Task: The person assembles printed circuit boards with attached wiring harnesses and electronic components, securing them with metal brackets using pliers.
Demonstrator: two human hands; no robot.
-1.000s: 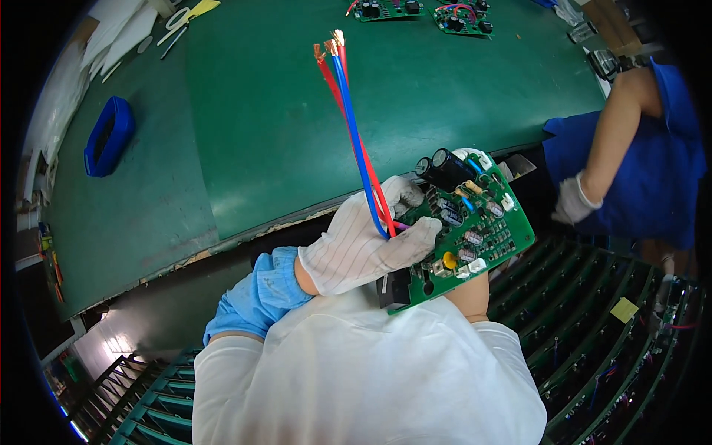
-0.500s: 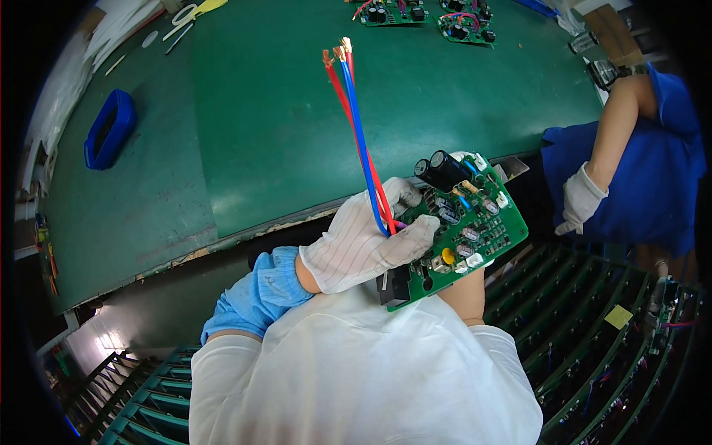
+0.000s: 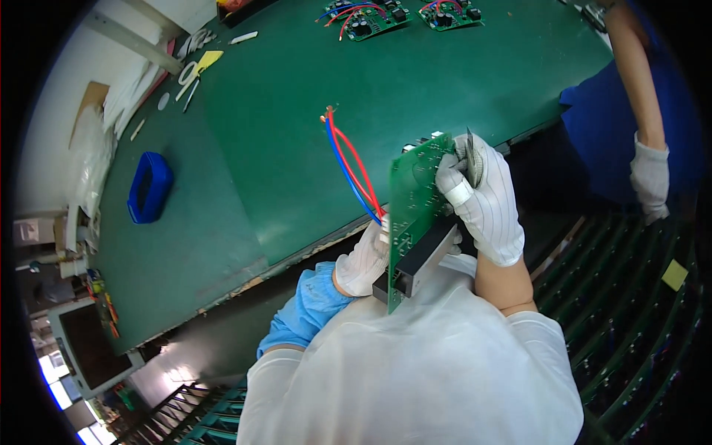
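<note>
A green circuit board stands nearly on edge in front of my chest, its solder side toward the right. My left hand is closed on its left side, fingers partly hidden behind it. Red and blue wires with bare copper ends rise from the board beside that hand. A black block with a grey face juts from the board's lower part. My right hand, gloved with a white band round one finger, is closed round a pointed grey metal tool. Its fingertips are at the board's upper right edge.
Further wired boards lie at the far side of the green table. A blue tray sits at the left, scissors beyond it. At the right is a co-worker's gloved hand, above a dark slatted rack.
The board has turned from component side up to on edge, solder side showing. My right hand has come out from under it to its right edge. The co-worker's hand has shifted right in view.
</note>
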